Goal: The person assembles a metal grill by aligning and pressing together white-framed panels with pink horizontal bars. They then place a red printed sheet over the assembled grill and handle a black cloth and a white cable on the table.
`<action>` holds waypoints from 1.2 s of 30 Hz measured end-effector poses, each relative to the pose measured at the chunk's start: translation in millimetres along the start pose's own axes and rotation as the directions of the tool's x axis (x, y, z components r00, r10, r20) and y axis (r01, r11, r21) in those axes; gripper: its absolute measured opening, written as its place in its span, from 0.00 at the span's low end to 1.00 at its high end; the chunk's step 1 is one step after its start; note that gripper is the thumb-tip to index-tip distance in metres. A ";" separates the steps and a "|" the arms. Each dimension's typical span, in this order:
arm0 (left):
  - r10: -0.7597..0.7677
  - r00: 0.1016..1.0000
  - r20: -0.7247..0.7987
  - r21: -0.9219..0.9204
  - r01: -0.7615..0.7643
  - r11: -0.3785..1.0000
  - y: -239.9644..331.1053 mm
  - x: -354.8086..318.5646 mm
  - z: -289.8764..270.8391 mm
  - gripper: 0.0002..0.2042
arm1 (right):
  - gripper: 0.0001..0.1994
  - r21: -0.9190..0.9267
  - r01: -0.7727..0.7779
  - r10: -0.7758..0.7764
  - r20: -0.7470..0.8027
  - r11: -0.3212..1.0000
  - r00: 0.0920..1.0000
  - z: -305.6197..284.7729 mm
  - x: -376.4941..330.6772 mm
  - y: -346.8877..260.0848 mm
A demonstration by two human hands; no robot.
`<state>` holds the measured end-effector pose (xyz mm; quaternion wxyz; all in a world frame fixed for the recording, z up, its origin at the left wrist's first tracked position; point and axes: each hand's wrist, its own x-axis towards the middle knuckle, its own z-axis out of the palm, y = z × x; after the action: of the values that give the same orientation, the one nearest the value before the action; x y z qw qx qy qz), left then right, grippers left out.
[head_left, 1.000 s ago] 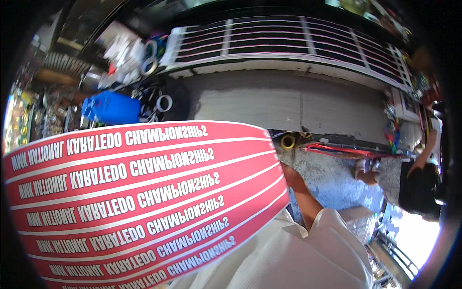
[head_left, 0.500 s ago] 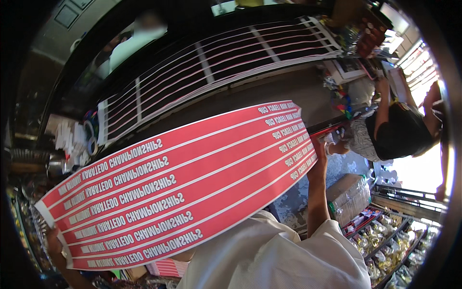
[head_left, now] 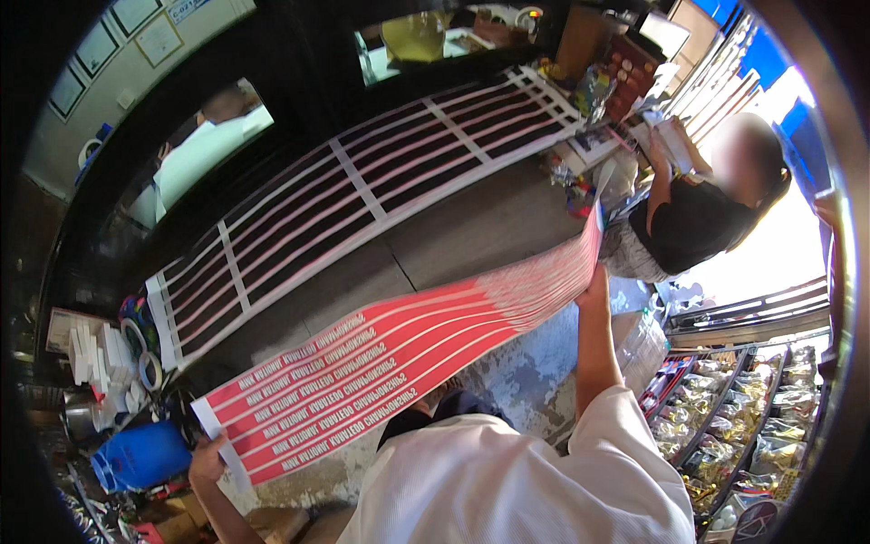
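Above a concrete floor (head_left: 453, 245), left hand (head_left: 207, 459) and right hand (head_left: 595, 288) each grip the red banner (head_left: 408, 354).

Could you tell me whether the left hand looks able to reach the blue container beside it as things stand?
Probably yes, but not freely: the left hand is gripping the end of the red banner, and the blue container lies close beside it with nothing between them.
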<state>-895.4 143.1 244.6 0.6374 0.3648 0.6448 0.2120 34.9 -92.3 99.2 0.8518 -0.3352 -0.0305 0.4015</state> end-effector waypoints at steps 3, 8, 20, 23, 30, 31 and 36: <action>-0.036 0.997 0.066 -0.069 0.040 0.997 -13.2 28.6 12.3 0.23 | 0.34 0.005 0.047 -0.045 -0.192 0.999 0.980 24.1 -16.6 -1.0; -0.042 0.992 0.116 -0.226 0.067 0.972 -34.2 74.5 30.1 0.16 | 0.44 -0.465 0.111 -0.337 -0.438 0.878 0.833 58.2 -50.7 38.7; 0.046 0.982 -0.183 0.673 0.091 0.734 -27.8 153.1 67.0 0.17 | 0.45 -0.786 0.528 0.114 0.521 -0.321 0.846 136.3 -47.5 194.6; 0.343 0.907 -0.243 0.733 -0.059 0.678 -50.0 186.3 82.7 0.19 | 0.51 -0.814 0.512 0.173 0.482 -0.275 0.859 148.0 -21.8 229.4; 0.422 0.800 -0.426 0.903 0.403 0.148 -79.3 211.4 90.5 0.16 | 0.64 -0.777 0.492 0.368 0.358 -0.392 0.858 142.0 -15.1 250.4; 0.451 0.761 -0.467 0.884 0.381 0.272 -79.6 210.5 93.2 0.15 | 0.64 -0.764 0.505 0.344 0.385 -0.403 0.857 139.6 -17.5 248.1; 0.301 0.695 -0.653 0.722 0.451 0.526 -74.7 204.8 102.7 0.16 | 0.65 -0.782 0.406 0.335 0.267 -0.473 0.904 134.9 -35.4 233.4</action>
<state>-793.9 227.0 42.8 0.0823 0.4814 0.8719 -0.0358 -187.3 62.2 72.2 0.1181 -0.7983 -0.5554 0.2009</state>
